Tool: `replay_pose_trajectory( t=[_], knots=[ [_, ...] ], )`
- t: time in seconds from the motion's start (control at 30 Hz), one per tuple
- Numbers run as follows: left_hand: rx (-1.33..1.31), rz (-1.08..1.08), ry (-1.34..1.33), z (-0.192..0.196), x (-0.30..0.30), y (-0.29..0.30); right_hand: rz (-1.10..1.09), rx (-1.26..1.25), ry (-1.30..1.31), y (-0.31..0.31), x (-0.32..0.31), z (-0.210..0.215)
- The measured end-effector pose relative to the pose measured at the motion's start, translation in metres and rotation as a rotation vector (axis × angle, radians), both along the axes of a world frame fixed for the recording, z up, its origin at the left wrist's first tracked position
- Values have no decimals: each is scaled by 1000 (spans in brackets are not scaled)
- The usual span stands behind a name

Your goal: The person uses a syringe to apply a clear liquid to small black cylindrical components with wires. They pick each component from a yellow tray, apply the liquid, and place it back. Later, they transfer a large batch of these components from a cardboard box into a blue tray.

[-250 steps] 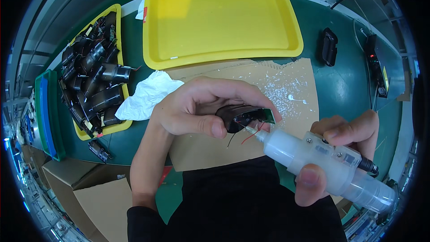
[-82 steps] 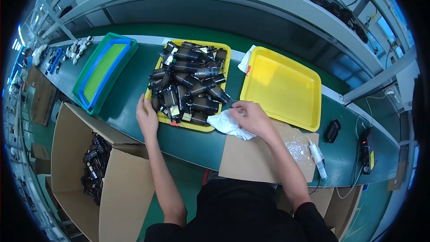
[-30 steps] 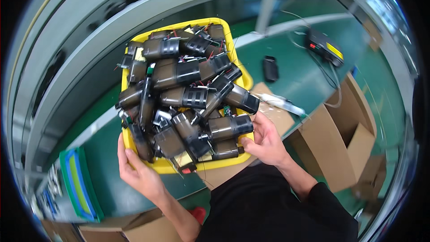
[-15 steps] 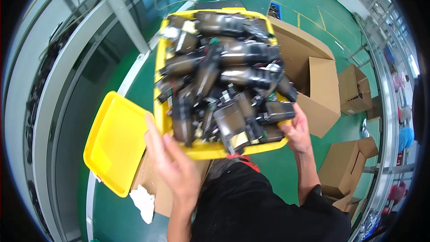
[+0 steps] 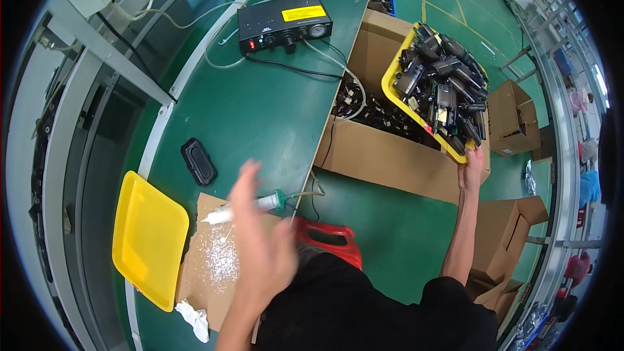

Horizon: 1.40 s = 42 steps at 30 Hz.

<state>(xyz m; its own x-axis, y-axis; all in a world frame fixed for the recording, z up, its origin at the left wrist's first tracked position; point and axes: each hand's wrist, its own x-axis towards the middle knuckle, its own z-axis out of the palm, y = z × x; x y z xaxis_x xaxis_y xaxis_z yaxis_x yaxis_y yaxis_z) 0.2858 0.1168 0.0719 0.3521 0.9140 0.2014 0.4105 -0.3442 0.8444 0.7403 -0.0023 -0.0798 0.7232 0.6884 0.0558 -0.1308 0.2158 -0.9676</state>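
Observation:
My right hand (image 5: pixel 472 164) grips the lower corner of a yellow tray (image 5: pixel 416 117), which is tilted over a big cardboard box. A heap of dark, smoky plastic housings (image 5: pixel 445 94) fills this tray. My left hand (image 5: pixel 263 247), smeared by motion, holds nothing; its thumb and fingers stand apart. Behind that hand a dispensing syringe (image 5: pixel 266 203) with a green cap and a hose lies at the cardboard sheet (image 5: pixel 214 260), which is sprinkled with white specks. A second yellow tray (image 5: pixel 149 240), bare inside, rests at the left.
The open cardboard box (image 5: pixel 390 162) beside the green table (image 5: pixel 260 117) has dark parts inside. A black dispenser controller (image 5: pixel 286 23) with cables stands at the back, a black plastic part (image 5: pixel 199 162) nearer. A red stool (image 5: pixel 331 240) is below; more cartons (image 5: pixel 513 117) stand right.
The filled tray has gone from in front of me to the right, above the box. My left hand has come off it; the right keeps hold. The controller and syringe are now uncovered.

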Motion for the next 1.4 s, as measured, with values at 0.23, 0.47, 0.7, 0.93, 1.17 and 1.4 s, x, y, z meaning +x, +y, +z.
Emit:
replay_pose_trajectory(
  t=[0.23,0.47,0.7,0.93,1.17,1.4],
  knots=[
    [-28,905,189,8,-119,-89,-7,-112,-69,47,61,-80],
    [69,1080,315,11,-164,-142,252,-360,-55,105,81,-129],
    [105,1086,459,5,-163,-160,468,-667,-255,193,48,-134],
    [153,1086,569,2,-154,-161,190,-1038,-1460,247,14,-99],
    [179,1006,587,-7,-169,-157,-233,-1116,-1331,218,71,-86],
    [188,944,423,-20,-180,-149,-428,-780,-616,115,113,47]
  ],
)
